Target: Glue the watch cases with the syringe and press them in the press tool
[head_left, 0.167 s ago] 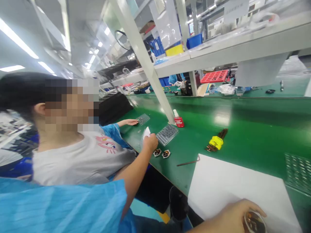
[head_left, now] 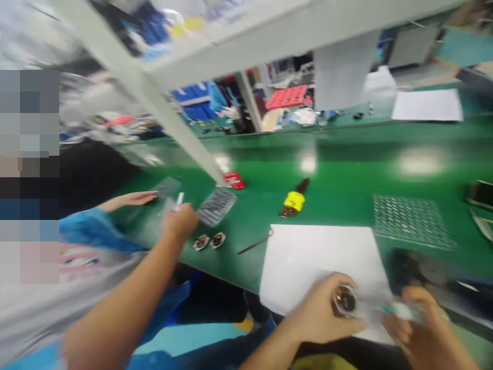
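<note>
My left hand (head_left: 319, 311) is over the white sheet (head_left: 308, 252), its fingers closed round a small round part (head_left: 345, 299) with a dark, copper-coloured face and pale rim. To its right, my right hand (head_left: 431, 316) grips a translucent, whitish object (head_left: 402, 310) with a teal tip toward the part; motion blur hides its kind. Two similar round parts, the left one (head_left: 201, 242) and the right one (head_left: 217, 240), lie on the green bench left of the sheet. A thin bent rod (head_left: 254, 242) touches the sheet's left edge.
On the left, a co-worker's hand (head_left: 180, 224) holds something white beside a clear tray (head_left: 217, 206). A red bottle (head_left: 234, 180) stands by the slanted post (head_left: 169, 113). Behind the sheet lies a yellow-wrapped brown bundle (head_left: 295, 201); another clear tray (head_left: 412, 218) is at right.
The view has swung right and down. My right hand and its translucent object have come into view, and my left hand with the round part now appears nearer the middle.
</note>
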`<action>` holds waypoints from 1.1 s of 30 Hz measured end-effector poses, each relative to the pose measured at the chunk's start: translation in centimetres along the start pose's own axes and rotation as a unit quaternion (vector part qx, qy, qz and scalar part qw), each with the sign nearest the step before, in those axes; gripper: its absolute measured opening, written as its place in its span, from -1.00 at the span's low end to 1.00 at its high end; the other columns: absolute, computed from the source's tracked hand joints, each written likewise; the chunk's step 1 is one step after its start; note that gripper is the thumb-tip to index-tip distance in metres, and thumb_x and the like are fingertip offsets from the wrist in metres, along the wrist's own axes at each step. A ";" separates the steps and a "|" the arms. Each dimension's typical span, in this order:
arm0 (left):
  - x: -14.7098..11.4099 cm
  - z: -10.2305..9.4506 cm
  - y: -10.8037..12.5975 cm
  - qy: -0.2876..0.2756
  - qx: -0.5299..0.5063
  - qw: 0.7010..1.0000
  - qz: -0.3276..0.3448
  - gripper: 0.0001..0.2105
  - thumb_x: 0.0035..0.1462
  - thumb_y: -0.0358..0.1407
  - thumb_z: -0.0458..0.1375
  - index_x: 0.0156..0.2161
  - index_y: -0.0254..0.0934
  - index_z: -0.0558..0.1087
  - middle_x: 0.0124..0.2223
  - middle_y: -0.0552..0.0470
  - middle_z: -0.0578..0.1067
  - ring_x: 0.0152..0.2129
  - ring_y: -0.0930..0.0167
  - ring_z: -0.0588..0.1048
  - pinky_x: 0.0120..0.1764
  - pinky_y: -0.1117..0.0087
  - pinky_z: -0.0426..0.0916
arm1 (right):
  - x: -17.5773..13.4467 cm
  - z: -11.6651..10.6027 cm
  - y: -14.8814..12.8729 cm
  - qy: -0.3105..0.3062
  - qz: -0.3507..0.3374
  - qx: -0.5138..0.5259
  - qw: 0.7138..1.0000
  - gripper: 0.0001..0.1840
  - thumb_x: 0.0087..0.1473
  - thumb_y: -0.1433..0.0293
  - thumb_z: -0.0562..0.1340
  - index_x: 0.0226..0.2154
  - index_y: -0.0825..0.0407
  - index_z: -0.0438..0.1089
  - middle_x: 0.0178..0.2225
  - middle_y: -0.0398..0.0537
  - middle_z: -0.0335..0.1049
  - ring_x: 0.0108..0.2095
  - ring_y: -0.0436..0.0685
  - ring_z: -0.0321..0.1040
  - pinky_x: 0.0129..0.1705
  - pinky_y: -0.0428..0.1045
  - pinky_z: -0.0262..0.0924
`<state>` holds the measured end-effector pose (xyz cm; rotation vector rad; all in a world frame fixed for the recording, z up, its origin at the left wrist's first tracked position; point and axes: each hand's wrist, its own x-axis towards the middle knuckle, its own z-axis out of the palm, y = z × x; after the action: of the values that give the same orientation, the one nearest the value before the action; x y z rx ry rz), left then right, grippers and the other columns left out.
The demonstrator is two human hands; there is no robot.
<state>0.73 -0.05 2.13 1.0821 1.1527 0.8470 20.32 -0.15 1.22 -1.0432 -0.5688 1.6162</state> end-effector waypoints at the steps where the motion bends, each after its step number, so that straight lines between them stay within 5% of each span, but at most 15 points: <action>1: 0.0 -0.1 0.5 -0.004 0.003 1.000 0.001 -0.43 -0.15 -0.39 0.47 0.04 -0.27 0.50 -0.35 0.14 0.41 -0.47 0.47 0.34 -0.38 0.47 0.25 | -0.4 -0.3 -0.4 0.031 0.005 0.000 1.000 -0.61 0.27 -0.08 0.34 -0.20 -0.13 0.41 -0.58 -0.17 0.19 -0.57 0.09 0.17 -0.52 -0.07 0.22; 8: 0.4 -0.8 1.7 -0.026 -0.014 0.999 -0.038 -0.58 -0.03 -0.41 0.36 -0.03 -0.26 0.41 -0.28 0.13 0.36 -0.42 0.49 0.32 -0.37 0.49 0.23 | 0.1 -1.7 1.6 0.059 -0.152 -0.147 0.976 -0.70 0.31 0.08 0.38 -0.26 -0.06 0.46 -0.42 -0.06 0.40 -0.57 0.07 0.24 -0.57 -0.09 0.23; 14: 0.5 -0.8 1.6 -0.022 0.006 0.999 -0.031 -0.58 0.01 -0.43 0.35 0.00 -0.24 0.44 -0.24 0.11 0.40 -0.40 0.47 0.35 -0.32 0.47 0.26 | -1.1 -0.8 2.5 0.073 -0.170 -0.168 0.968 -0.79 0.34 0.17 0.37 -0.20 -0.06 0.45 -0.25 -0.05 0.41 -0.44 0.07 0.34 -0.48 -0.12 0.36; 33: 0.3 -1.0 1.8 -0.032 -0.003 0.999 -0.026 -0.59 0.08 -0.43 0.36 0.05 -0.20 0.47 -0.16 0.08 0.46 -0.34 0.46 0.41 -0.24 0.46 0.32 | -0.9 -0.2 1.4 0.007 -0.225 -0.218 0.950 -0.90 0.43 0.28 0.28 -0.15 -0.06 0.44 -0.32 -0.08 0.42 -0.45 0.07 0.33 -0.44 -0.11 0.33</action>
<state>-0.13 0.96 3.70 1.0632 1.1187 0.7701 19.81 -1.47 0.28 -1.1377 -1.1027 1.1003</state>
